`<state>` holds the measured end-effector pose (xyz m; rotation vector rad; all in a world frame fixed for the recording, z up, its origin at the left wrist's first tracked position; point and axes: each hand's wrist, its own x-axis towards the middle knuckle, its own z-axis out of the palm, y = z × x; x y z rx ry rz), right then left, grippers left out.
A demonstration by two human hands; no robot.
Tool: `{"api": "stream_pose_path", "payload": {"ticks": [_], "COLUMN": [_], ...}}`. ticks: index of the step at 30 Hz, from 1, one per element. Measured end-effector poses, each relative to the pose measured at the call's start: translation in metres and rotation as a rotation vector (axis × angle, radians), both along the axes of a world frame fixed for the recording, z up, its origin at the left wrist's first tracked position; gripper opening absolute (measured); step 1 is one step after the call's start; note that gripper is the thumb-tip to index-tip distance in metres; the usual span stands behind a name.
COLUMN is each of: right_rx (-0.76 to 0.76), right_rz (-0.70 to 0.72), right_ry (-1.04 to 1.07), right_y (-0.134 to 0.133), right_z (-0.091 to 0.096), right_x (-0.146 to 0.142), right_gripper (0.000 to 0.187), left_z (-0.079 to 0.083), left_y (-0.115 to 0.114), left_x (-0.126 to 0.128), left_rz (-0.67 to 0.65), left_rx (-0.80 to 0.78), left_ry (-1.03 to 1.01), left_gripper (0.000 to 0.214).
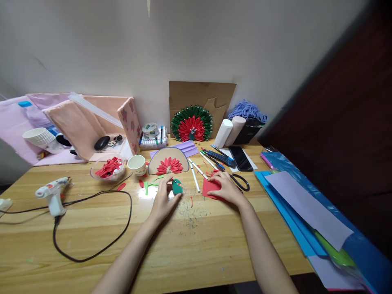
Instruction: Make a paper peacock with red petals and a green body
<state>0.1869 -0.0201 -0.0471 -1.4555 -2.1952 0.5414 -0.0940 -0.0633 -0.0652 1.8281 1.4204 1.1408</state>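
Here's the left hand, thumb and fingers closed on a small green cutout, held low over the middle of the desk; over on the right, the right hand rests half curled on red paper, thumb apart from the fingers, and whether it pinches the sheet I cannot tell. Just beyond the left hand, a cardboard half-circle wears red petals. Now the containers: a paper cup stands left of it, then a clear bowl heaped with red strips; behind, toward the back edge, a box of markers with a roll of tape on top. Wood grain runs between the forearms to the front edge, the glue gun's cable loops across the left side, and blue sheets crowd the right edge.
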Motion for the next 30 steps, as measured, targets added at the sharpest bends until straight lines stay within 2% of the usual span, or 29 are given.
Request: {"api": "stream_pose_path", "payload": {"ticks": [7,12,15,18,20,23,26,30], "right_rx": [0.014,0.162,0.246,0.255,0.233,0.194,0.165,0.154], "right_rz": [-0.064,-0.155,-0.194,-0.158,-0.109,-0.019,0.037,0.043], "right_ry": [0.004,0.010,0.037,0.137,0.200,0.227,0.229,0.231], "right_y": [0.002,0.004,0.001,-0.007,-0.014,-0.024,-0.028,-0.027], "right_z": [-0.006,-0.006,-0.003,0.000,0.001,0.002,0.002,-0.001], "right_x": [0.002,0.002,-0.011,-0.033,-0.049,-0.070,-0.078,-0.076], "right_gripper": [0.029,0.019,0.013,0.012,0.013,0.013,0.013,0.013], "left_z": [0.004,0.008,0.007,0.006,0.006,0.011,0.018,0.017], "left_y": [-0.005,-0.008,-0.010,-0.009,-0.002,0.021,0.051,0.077], "left_x": [0.004,0.005,0.005,0.003,-0.003,-0.016,-0.028,-0.035], "left_rz": [0.031,0.038,0.031,0.034,0.076,0.155,0.140,0.108], "left_rx": [0.022,0.024,0.020,0.031,0.063,0.120,0.127,0.096], "left_ry": [-0.051,-0.087,-0.093,-0.083,-0.057,0.035,0.184,0.232], "left_gripper": [0.051,0.051,0.050,0.049,0.049,0.051,0.055,0.061]}}
